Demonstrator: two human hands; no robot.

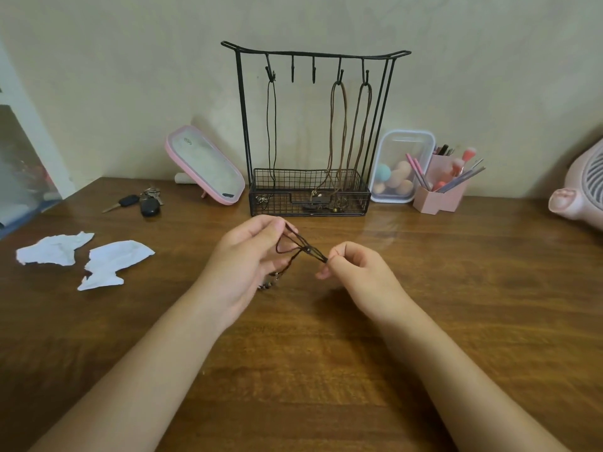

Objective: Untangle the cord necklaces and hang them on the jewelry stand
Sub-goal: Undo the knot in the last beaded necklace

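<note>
A dark brown cord necklace is stretched between my two hands above the wooden table. My left hand pinches its looped end, and beads dangle below that palm. My right hand pinches the other end between thumb and forefinger. Behind them stands the black wire jewelry stand with a basket base. A black cord necklace hangs from its leftmost hook. Two brown cord necklaces hang from the two right hooks. The two middle hooks are bare.
A pink-framed mirror leans left of the stand, with keys in front. Two crumpled white papers lie at the left. A clear box of sponges, a pink brush holder and a pink fan sit at the right.
</note>
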